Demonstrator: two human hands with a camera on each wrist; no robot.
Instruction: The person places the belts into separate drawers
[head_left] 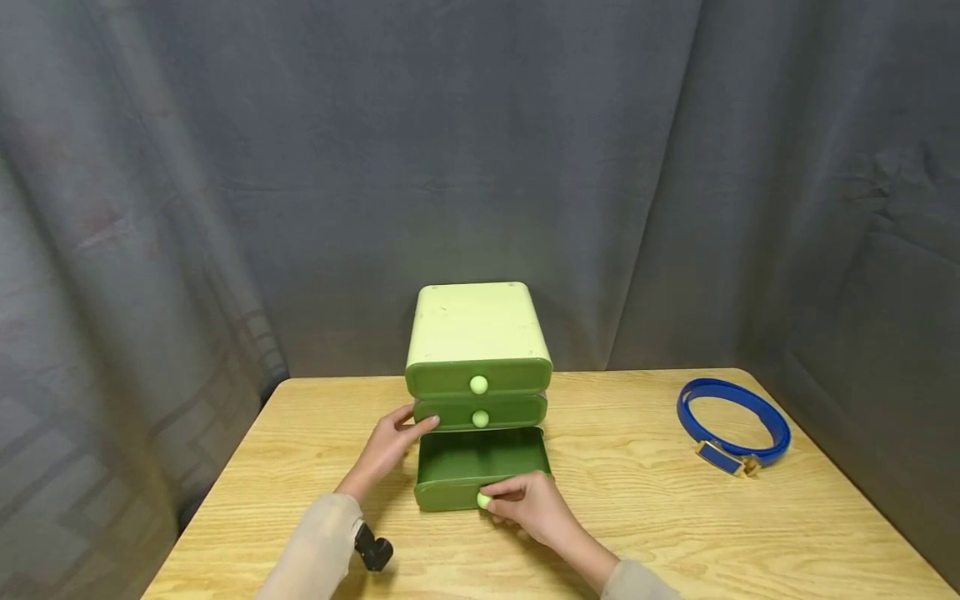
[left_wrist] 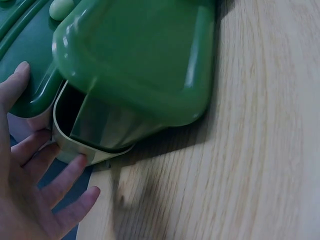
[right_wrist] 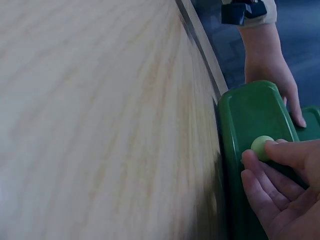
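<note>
The right grip (head_left: pixel 534 505) pinches the round pale-green bottom knob (head_left: pixel 484 501) of a boxy two-tone-green cabinet (head_left: pixel 478 325); the left grip (head_left: pixel 387 448), unclenched, touches its side.

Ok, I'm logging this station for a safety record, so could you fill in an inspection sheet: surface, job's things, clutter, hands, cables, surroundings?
Surface: wooden table, light grain.
Job's things: green drawer unit on the table, bottom drawer pulled open.
Clutter: blue belt coiled on the table to the right, with a gold-edged buckle.
Hands: left hand at the unit's left side, thumb at the middle drawer; right hand pinches the bottom drawer's knob. A black device sits at the left cuff.
Cables: nothing seen.
Surroundings: grey curtain behind and at both sides.
</note>
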